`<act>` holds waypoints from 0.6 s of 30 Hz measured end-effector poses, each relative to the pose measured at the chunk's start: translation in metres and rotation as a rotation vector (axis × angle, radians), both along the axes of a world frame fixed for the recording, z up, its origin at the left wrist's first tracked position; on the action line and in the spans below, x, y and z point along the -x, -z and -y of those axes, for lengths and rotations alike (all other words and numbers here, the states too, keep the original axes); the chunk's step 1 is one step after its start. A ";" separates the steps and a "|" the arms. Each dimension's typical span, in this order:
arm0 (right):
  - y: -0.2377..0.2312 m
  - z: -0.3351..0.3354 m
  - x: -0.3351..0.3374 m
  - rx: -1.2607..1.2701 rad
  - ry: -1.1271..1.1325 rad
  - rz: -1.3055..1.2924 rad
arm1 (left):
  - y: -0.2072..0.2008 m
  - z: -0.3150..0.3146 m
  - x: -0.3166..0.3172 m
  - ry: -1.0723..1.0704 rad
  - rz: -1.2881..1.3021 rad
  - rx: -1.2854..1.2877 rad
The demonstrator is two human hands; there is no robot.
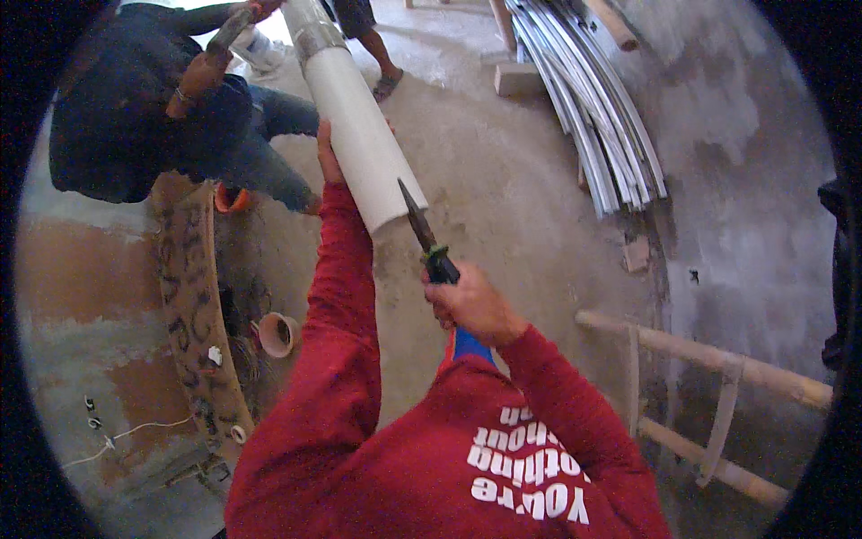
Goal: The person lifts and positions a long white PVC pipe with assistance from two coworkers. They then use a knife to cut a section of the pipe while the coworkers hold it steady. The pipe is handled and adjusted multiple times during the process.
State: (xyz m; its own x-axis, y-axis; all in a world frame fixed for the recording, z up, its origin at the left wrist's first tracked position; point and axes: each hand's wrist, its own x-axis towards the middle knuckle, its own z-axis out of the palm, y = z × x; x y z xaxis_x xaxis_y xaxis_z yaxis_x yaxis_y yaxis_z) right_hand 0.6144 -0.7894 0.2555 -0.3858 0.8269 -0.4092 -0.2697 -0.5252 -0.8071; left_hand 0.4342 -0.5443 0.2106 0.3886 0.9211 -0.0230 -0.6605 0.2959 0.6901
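Note:
A long white roll [364, 135], wrapped in clear film toward its far end, slants up and away from me. Along its left side lies my left hand [330, 154], curled around the roll from below, with most of the fingers hidden behind it. My right hand [471, 304] is closed on the black and green handle of a knife [418, 220]. The knife's dark, pointed blade reaches up to the roll's near end, its tip at the right edge; whether it touches cannot be made out.
At upper left a person in dark clothes [135, 108] bends beside the roll, holding a stick-like tool [231, 31]. Metal profiles [588, 108] lie upper right by a wooden block [521, 79]. A wooden ladder [700, 355] is lower right; a pale bucket [277, 334] and lettered board [193, 287] are left.

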 end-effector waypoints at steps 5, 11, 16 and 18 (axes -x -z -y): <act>0.021 -0.004 0.001 0.033 0.024 0.010 | 0.018 0.002 -0.001 -0.011 0.035 0.022; 0.036 0.002 0.025 0.052 0.042 0.014 | 0.032 0.003 0.022 -0.014 0.088 0.003; 0.046 0.013 0.037 0.015 0.057 0.023 | 0.041 0.009 0.028 0.023 0.130 -0.035; 0.048 0.019 0.040 0.011 0.046 0.048 | 0.040 0.015 0.031 0.006 0.136 -0.032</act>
State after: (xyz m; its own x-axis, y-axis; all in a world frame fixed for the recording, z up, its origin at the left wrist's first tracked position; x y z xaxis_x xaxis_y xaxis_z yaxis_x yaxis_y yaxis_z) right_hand 0.5740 -0.8080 0.2071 -0.3270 0.8386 -0.4357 -0.2553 -0.5223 -0.8136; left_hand 0.4034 -0.5595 0.1701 0.3915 0.9183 0.0594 -0.7469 0.2795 0.6033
